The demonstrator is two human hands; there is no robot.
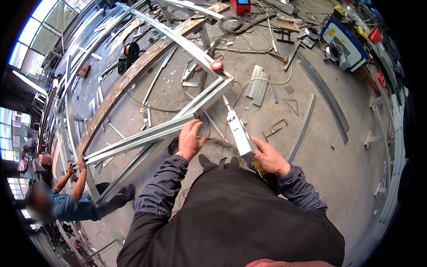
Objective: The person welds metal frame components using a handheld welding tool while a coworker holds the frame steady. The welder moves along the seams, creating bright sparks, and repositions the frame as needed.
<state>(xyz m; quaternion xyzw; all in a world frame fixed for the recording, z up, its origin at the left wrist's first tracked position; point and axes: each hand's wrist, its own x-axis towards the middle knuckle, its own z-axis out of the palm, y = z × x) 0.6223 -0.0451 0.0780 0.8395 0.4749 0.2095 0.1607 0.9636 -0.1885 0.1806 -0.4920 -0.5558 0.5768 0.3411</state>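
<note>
My right hand [271, 158] is wrapped round the rear of a white handheld welding gun [241, 135], whose copper-coloured nozzle points up and away toward the frame corner. My left hand [191, 139] has its fingers loosely bent and thumb apart, with nothing visible in it. Its fingertips are right by the end of a silvery metal profile [151, 132]; whether they touch it I cannot tell. That profile lies along a large metal frame [205, 99]. On the frame near its corner sits a red tape measure [216, 66].
At the left a co-worker [73, 204] grips the far end of the profiles. A long brown beam [129, 80] runs under the frame. Metal strips [258, 86], a clamp [276, 126] and cables [253, 50] litter the floor. A blue-white machine [342, 44] stands at the far right.
</note>
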